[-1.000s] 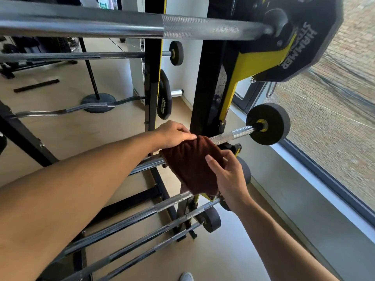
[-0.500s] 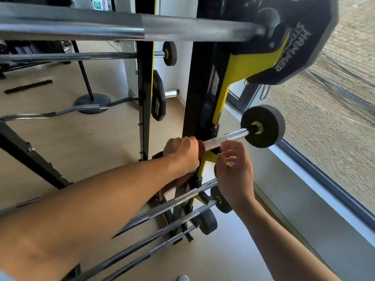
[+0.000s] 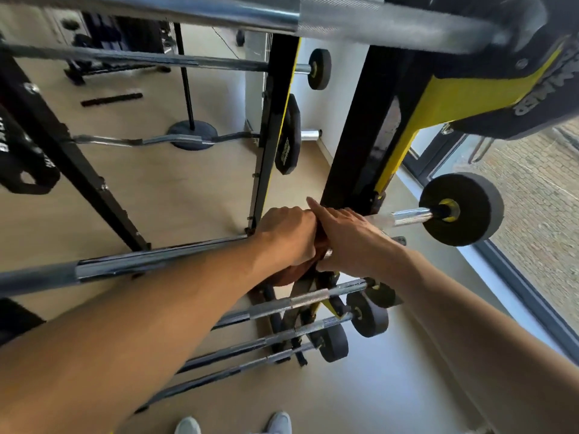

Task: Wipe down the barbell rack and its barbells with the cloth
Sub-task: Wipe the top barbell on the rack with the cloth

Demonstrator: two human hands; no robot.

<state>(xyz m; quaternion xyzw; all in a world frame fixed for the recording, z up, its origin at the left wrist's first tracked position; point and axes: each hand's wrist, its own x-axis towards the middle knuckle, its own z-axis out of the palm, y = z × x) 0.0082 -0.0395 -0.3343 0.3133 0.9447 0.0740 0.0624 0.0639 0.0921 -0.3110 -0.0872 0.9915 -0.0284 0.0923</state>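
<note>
We're mid-wipe: our left hand (image 3: 286,236) has its grip clamped on the brown cloth (image 3: 289,277) around the middle barbell (image 3: 150,264); right hand (image 3: 351,236) rests open alongside. The lower bars (image 3: 282,305) look still to do.

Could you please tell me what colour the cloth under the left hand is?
The cloth is reddish brown; the head view shows it, mostly hidden beneath the left hand.
</note>
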